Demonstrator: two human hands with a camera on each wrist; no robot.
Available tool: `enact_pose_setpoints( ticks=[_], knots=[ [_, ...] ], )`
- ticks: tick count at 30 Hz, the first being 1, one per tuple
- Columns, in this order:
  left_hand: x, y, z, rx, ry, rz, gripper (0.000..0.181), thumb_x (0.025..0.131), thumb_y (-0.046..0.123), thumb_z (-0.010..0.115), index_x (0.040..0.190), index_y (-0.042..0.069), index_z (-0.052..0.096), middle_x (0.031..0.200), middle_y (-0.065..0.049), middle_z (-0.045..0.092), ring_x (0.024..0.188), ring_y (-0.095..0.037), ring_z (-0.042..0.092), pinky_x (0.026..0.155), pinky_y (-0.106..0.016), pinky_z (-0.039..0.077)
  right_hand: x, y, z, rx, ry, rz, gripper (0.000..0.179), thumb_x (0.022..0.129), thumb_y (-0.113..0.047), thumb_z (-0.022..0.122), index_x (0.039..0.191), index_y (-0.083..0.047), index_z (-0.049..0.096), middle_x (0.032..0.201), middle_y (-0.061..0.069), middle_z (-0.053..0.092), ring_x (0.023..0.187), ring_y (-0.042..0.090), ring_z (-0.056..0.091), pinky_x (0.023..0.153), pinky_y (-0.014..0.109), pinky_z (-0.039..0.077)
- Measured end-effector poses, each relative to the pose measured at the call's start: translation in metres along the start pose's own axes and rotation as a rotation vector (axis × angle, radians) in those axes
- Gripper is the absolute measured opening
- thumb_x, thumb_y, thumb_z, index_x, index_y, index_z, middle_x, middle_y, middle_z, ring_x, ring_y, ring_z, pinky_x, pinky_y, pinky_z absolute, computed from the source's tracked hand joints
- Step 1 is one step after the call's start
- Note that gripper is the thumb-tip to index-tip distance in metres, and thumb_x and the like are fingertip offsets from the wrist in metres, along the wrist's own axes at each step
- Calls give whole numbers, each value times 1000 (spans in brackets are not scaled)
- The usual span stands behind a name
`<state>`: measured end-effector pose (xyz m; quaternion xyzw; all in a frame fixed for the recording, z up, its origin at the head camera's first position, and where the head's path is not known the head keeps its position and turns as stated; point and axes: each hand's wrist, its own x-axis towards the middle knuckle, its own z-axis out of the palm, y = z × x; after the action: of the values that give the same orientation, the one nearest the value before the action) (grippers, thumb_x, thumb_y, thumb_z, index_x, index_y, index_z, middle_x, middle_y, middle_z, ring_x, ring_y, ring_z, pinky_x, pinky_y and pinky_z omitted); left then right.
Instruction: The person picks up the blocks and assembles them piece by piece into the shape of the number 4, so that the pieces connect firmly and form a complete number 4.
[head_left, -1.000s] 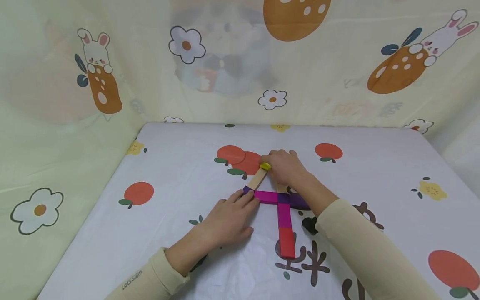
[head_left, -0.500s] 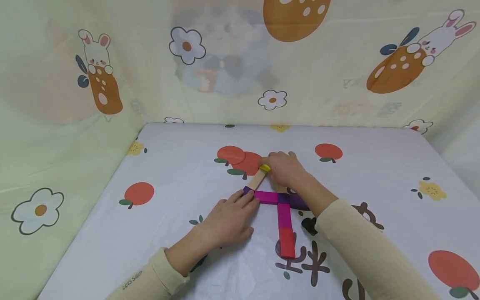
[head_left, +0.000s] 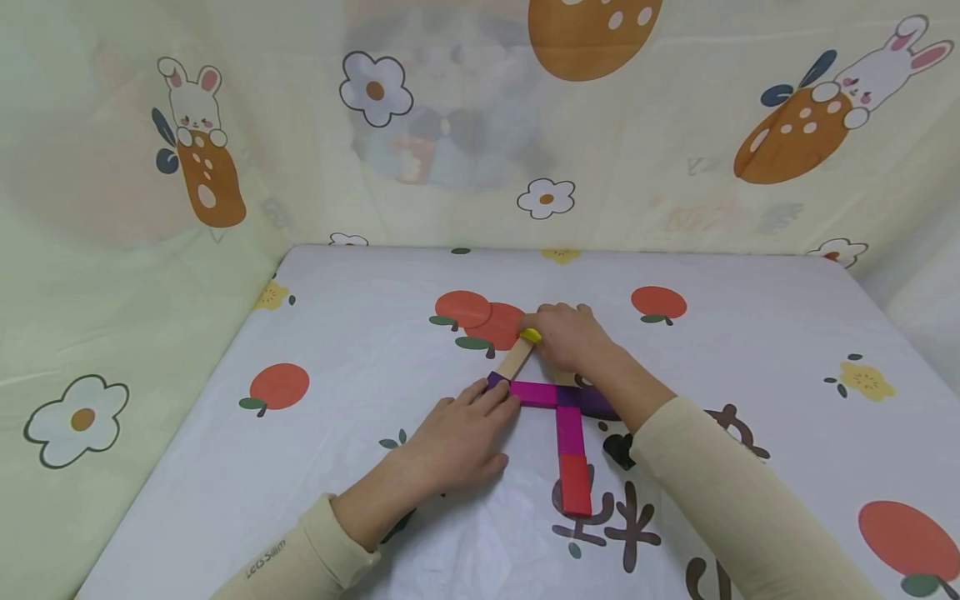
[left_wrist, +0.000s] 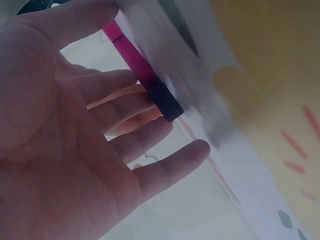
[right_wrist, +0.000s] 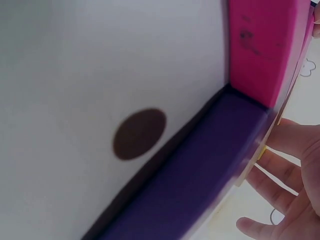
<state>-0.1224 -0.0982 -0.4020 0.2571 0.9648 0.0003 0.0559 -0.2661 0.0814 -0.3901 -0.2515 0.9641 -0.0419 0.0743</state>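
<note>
Flat blocks lie joined on the table in the head view. A magenta block (head_left: pixel 534 394) meets a dark purple block (head_left: pixel 569 397), and a second magenta block and a red block (head_left: pixel 576 483) run down from there. My left hand (head_left: pixel 450 437) rests its extended fingertips against a small dark purple block (left_wrist: pixel 166 102) at the left end. From it, a bare-wood block (head_left: pixel 516 358) slants up to a small yellow block (head_left: pixel 531 335). My right hand (head_left: pixel 573 337) pinches the yellow block between thumb and forefinger; its thumb is hidden in the head view.
Another long purple block (right_wrist: pixel 185 175) reaches right beneath my right wrist. A bare-wood block (head_left: pixel 564 378) shows partly under my right hand. The white tablecloth (head_left: pixel 360 333) has printed fruit and dark lettering. Patterned cloth walls (head_left: pixel 637 150) stand behind and at left.
</note>
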Motion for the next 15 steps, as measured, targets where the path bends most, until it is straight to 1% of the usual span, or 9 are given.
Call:
enact_pose_setpoints(
  ticks=[7,10,15],
  knots=[
    [-1,-1,1,-7,-1,0,75,92,45,74,156,18,46,164,-6,42,151,-32,39,106,-49,53,-2,-3,0,-11,-2,0,46,95,-14,68,141,-22,65,130,13,69,125,37,60,104,62,46],
    [-1,-2,2,-2,8,4,75,92,45,75,155,18,47,162,-5,44,150,-31,40,106,-50,53,-3,-3,0,-10,-2,9,48,95,-15,69,142,-23,64,131,13,68,125,37,60,104,63,46],
    [0,-4,3,8,29,19,72,91,44,75,154,18,49,159,-5,47,148,-30,44,105,-48,54,-7,-1,0,-2,28,27,52,94,-15,70,145,-24,62,135,15,66,127,39,58,105,63,46]
  ],
)
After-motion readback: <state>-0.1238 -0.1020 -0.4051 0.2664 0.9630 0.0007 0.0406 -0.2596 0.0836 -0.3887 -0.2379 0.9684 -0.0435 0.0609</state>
